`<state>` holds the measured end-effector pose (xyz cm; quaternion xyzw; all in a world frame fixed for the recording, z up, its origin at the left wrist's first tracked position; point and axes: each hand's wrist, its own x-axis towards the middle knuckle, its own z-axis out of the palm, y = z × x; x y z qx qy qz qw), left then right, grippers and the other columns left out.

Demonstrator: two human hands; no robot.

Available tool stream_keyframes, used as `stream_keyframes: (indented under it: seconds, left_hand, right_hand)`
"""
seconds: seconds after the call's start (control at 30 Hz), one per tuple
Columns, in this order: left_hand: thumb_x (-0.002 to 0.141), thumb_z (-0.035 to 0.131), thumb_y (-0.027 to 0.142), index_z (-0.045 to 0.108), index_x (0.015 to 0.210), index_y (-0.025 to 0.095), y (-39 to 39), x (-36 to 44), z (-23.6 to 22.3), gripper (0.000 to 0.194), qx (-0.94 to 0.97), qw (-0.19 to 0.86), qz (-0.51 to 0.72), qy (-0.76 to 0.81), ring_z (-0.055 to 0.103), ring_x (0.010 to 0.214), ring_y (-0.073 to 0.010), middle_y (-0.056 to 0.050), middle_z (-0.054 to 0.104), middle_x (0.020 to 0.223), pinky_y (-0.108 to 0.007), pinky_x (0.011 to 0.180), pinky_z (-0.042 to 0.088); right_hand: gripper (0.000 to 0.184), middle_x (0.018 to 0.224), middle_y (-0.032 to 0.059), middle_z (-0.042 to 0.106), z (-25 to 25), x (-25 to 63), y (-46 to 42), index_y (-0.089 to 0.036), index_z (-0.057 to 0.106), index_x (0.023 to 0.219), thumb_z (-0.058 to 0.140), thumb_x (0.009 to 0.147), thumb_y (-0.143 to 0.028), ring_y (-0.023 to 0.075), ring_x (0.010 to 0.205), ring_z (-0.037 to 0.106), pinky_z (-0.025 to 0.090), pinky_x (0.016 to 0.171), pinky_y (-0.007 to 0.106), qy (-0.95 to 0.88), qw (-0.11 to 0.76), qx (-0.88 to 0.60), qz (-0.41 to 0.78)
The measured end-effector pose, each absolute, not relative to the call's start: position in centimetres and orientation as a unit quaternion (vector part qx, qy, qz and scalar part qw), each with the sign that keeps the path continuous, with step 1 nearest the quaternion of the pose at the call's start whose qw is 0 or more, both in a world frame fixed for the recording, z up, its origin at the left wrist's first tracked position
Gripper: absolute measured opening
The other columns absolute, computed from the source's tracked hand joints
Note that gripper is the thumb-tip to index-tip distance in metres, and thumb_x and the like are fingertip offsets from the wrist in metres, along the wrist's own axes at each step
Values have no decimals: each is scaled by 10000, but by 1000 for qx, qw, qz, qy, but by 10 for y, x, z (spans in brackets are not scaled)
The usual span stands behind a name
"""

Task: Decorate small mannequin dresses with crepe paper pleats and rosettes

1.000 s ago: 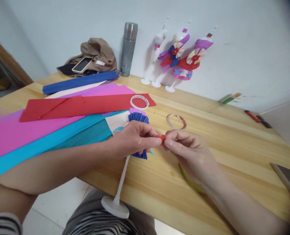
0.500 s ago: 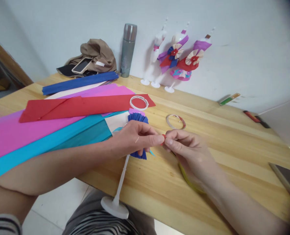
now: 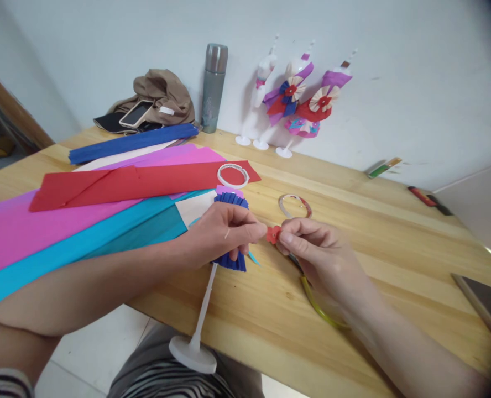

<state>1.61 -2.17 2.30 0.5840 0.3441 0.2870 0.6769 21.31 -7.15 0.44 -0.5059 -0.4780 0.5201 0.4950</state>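
A small red paper flower [image 3: 273, 234] is pinched between thumb and forefinger of my right hand [image 3: 318, 249]. My left hand [image 3: 233, 232] is closed in a pinch just left of the flower; whatever its fingertips hold, if anything, is too small to make out. Behind and below that hand is a blue pleated paper piece [image 3: 234, 261] at the top of a white stand [image 3: 204, 307]. The stand tilts, its round base [image 3: 193, 355] out past the table's front edge, over my lap. Beneath my right hand lies a tool with a yellow handle [image 3: 318, 310], partly hidden.
Red [image 3: 158, 179], magenta and turquoise paper [image 3: 83, 251] covers the left. A white tape roll [image 3: 233, 176] rests on the red sheet, another tape ring [image 3: 295, 206] beside it. Behind stand a flask [image 3: 214, 88], a phone [image 3: 136, 113] on cloth, and dressed figures [image 3: 291, 99].
My left fingertips have drawn back leftward from the red flower, which now shows more fully in my right fingers. The view has shifted slightly.
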Motion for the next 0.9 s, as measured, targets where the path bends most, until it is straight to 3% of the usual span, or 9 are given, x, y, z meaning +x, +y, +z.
stream_keyframes:
  seconds: [0.1,0.3,0.53,0.8,0.9]
  left_hand:
    - [750,758,253,666,713,138,-24,17,23,152,588,678,275,344,485,418,-45,46,572,522,-152,410,375]
    - [800,676,190,618,649,140,-24,18,27,169,606,658,266,360,455,410,-38,48,545,494,-144,408,355]
    - [821,641,199,583,608,145,-14,15,29,227,603,626,336,362,471,441,-44,36,543,509,-157,429,353]
    - [773,750,410,561,619,160,-15,13,28,350,572,631,383,359,431,442,-41,42,505,513,-175,416,314]
    - [809,710,451,555,582,162,-15,13,28,399,571,626,382,370,418,434,-46,32,493,502,-190,416,314]
  right_hand:
    - [289,606,-17,582,8,209,-74,-210,697,665,851,748,-440,120,602,475,387,584,265,-477,486,-510,525]
    - [273,616,-18,596,11,208,-74,-209,696,668,854,735,-420,113,591,475,401,578,257,-467,488,-522,521]
    - [274,610,-9,611,7,217,-62,-203,698,671,834,737,-431,114,560,488,389,513,252,-482,474,-555,485]
    - [289,589,23,625,7,233,-45,-223,686,613,812,709,-465,149,552,485,359,536,310,-555,409,-627,364]
    - [257,591,23,628,5,239,-39,-225,703,619,806,708,-443,153,541,488,364,556,330,-571,395,-625,356]
